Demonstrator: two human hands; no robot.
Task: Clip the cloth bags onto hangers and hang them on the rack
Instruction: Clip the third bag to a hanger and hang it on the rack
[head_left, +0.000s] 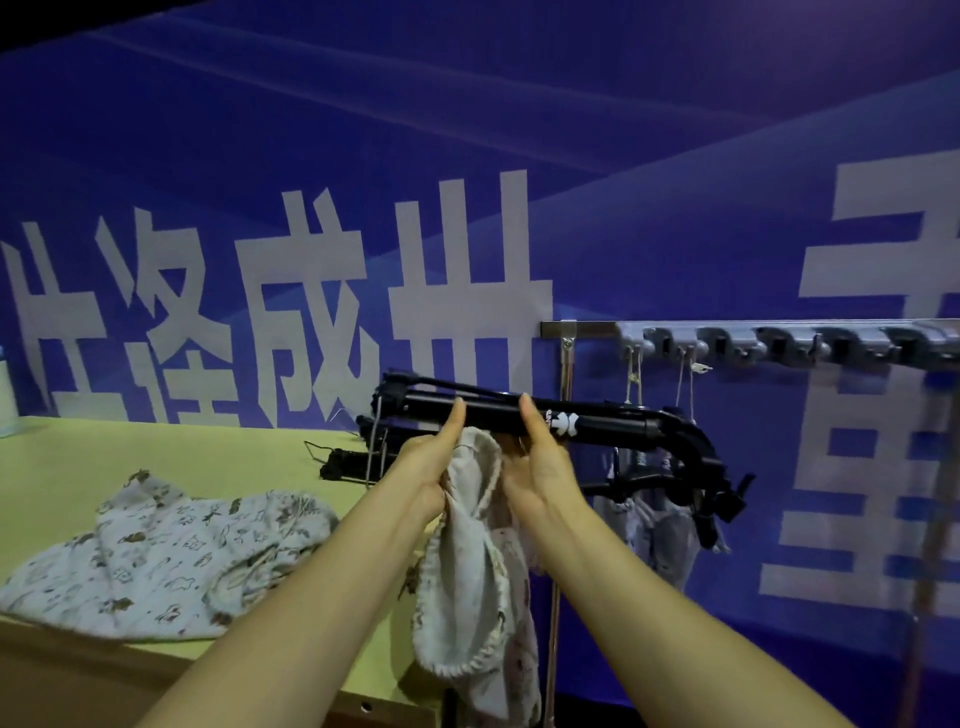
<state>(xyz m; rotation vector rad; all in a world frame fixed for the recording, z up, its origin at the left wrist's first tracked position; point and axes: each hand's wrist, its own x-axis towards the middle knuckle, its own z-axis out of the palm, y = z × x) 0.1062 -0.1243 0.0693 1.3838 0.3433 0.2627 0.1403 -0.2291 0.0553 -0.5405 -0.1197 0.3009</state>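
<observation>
Forearms: two bare arms reach up from the bottom edge toward the middle.
Left hand (427, 470): thumb laid along the underside of the black bar, grip clamped on the top edge of the cloth bag.
Right hand (540, 462): thumb up against the same bar, fingers wrapped round it; grip closed on the hanger.
Cloth bag (470, 582): soft pale cotton with a small brown print, gathered corded rim, hanging limp and twisted below both hands, in front of the worktop edge.
Hanger (597, 423): black, smooth tube-like bar with a white logo, bent down at its right end into dark clips; held level in the air.
Spare bags (156, 551): same printed cloth, crumpled flat in a heap on the worktop, left of the arms.
Worktop (78, 457): flat, matte, yellow-green surface with a wooden front edge.
Spare hangers (358, 452): black, stacked at the far worktop edge.
Rack (779, 343): grey metal rail with a row of rounded notches, on a thin upright pole; cloth bags hang beneath it on a hanger.
Backdrop (675, 156): blue banner with large white characters.
</observation>
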